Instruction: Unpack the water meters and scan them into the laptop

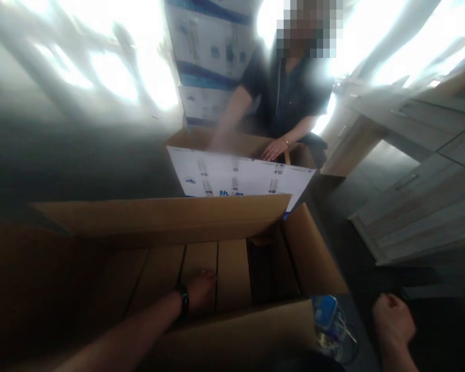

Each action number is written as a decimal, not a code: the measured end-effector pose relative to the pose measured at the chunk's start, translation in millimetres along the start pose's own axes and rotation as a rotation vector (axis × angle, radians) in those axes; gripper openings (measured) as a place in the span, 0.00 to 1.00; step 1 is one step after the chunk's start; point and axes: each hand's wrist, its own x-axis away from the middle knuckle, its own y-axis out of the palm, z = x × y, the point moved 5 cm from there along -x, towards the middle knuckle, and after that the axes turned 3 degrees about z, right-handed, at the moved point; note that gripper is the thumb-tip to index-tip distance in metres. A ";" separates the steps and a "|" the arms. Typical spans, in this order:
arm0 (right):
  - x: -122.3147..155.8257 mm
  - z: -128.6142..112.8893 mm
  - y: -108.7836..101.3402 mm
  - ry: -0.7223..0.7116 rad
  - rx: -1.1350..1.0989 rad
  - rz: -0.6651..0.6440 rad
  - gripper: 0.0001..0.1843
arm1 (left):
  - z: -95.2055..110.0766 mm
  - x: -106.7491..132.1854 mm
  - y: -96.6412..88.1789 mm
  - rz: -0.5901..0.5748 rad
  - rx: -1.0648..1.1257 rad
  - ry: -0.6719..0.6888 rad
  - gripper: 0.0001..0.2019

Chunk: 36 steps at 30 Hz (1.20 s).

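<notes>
My left hand (201, 289), with a black band on its wrist, reaches into a large open cardboard box (170, 217). Its fingers are curled down at the top of a narrow brown inner carton (197, 256), by the seam with the neighbouring carton (233, 274). Whatever lies under the fingertips is hidden. Several such cartons stand side by side in the box, with a dark gap (265, 271) at the right end. Outside the box on the right, my right hand (394, 318) is closed in a loose fist, slightly blurred; no object shows in it.
A clear bag with blue and wiry contents (327, 318) lies against the box's near right corner. Beyond, a co-worker (290, 98) has both hands in a white printed box (236, 173). Printed cartons (213, 49) are stacked behind; wood-grain cabinets (422, 186) stand at right.
</notes>
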 end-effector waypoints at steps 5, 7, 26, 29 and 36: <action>29.8 -206.7 -139.6 -0.682 -0.711 0.093 0.13 | 3.3 -1.7 -5.9 -0.065 -0.128 0.049 0.27; 85.4 -303.6 -124.0 -1.120 -0.728 -0.333 0.13 | 2.4 -1.6 -5.1 -0.083 -0.163 0.037 0.27; 206.7 -387.4 113.6 -1.958 -0.114 -0.287 0.15 | -7.4 -7.0 4.4 -0.137 -0.179 -0.104 0.24; 210.3 -396.9 115.3 -2.013 -0.111 -0.306 0.12 | -7.6 -4.9 4.6 -0.159 -0.158 -0.109 0.26; 208.1 -410.7 104.8 -2.042 -0.062 -0.367 0.11 | -10.0 -2.6 3.9 -0.132 -0.113 -0.134 0.25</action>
